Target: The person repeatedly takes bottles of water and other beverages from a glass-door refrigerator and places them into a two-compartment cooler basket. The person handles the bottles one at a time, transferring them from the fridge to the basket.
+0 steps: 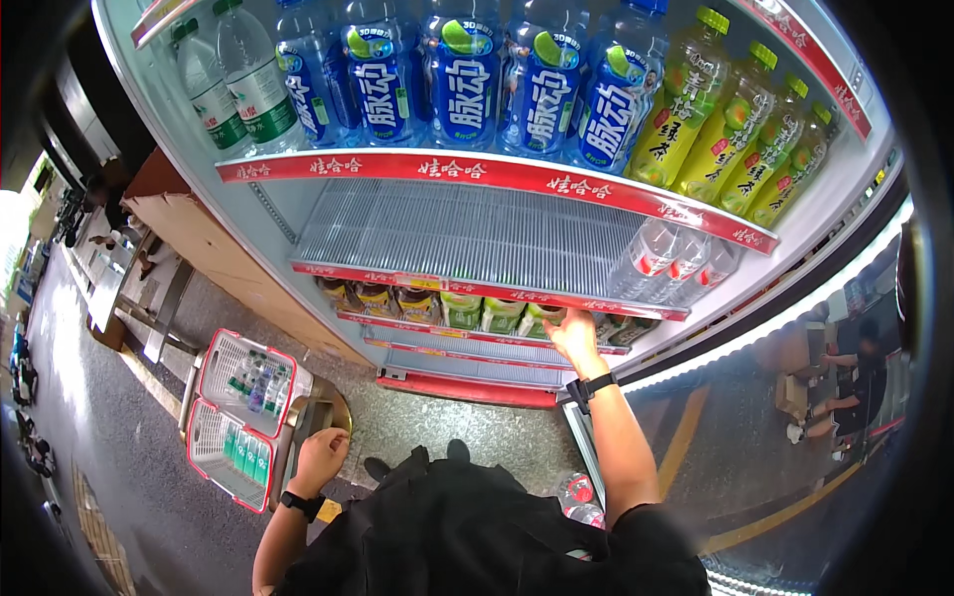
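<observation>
My right hand point(575, 335) reaches into a low shelf of an upright drinks cooler. Its thumb is against a green-labelled bottle point(538, 319) at the right end of a short row; the shelf strip above hides the other fingers, so I cannot tell whether they grip it. To the left on that shelf are more green-labelled bottles point(503, 314) and dark-topped bottles point(417, 304) with brown and yellow labels. My left hand point(322, 456) hangs near the two baskets, fingers curled in and nothing visible in them.
Blue-labelled drink bottles point(462, 97), water bottles point(253, 97) and green tea bottles point(697, 112) fill the upper shelf. Clear bottles point(656, 257) stand below at right. Plastic baskets point(287, 372) holding bottles and green packs are at left. The glass door point(715, 447) stands open at right, near floor bottles point(580, 492).
</observation>
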{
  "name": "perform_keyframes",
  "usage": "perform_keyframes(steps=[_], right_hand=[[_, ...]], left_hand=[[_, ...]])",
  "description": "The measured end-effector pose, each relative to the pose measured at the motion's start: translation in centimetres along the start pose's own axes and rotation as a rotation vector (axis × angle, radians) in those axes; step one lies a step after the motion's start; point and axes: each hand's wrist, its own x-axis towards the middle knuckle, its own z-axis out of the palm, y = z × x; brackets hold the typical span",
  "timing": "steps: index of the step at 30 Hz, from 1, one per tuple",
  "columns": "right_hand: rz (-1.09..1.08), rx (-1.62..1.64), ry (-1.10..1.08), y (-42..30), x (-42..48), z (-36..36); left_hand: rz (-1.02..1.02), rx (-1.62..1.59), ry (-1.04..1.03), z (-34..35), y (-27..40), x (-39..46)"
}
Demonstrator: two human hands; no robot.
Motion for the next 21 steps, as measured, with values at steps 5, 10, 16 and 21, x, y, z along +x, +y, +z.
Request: perform_keyframes(steps=[5,10,16,21], right_hand=[[0.272,0.180,-0.212,-3.1,-0.7,-2.6],[0.087,0.135,-0.132,-3.8,-1.9,-4.0],[0.096,0.088,-0.144,-3.0,-2.4,-3.4],[0.049,0.168,-0.141,-2.9,-4.3,-2.3]], left_hand=[[0.011,0.032,-0.016,-0.2,0.1,-0.3],[0.025,0.018,-0.023,-0.3,0.1,-0.2],[0.017,0.046,-0.068,-0.4,0.7,0.1],[0.054,0.088,-0.088,-0.2,1.2,0.5]])
